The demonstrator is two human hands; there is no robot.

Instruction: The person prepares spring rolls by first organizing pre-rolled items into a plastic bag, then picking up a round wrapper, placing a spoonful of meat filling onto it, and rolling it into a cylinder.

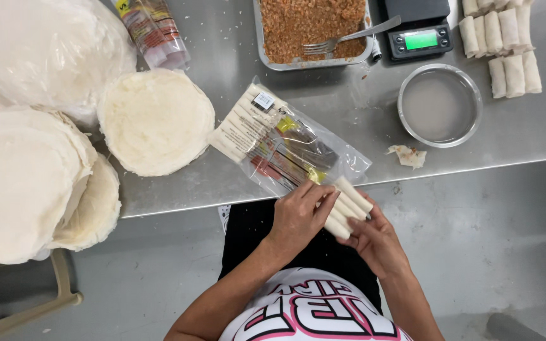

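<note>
At 9 o'clock, stacks of round wrappers [156,120] are piled on the steel table [222,183]. At centre, a clear bag [285,142] of spring rolls [347,208] is gripped by the left hand [298,218]; at 5 o'clock, apparently 3 protruding rolls are clasped by the right hand [377,243]. At 2 o'clock, a metal bowl [440,105] is set.

a brushed steel worktable [235,38] fills the frame from nine to three o'clock, grey concrete floor [475,252] lies below, and a beige chair frame [58,284] stands at seven o'clock.
</note>
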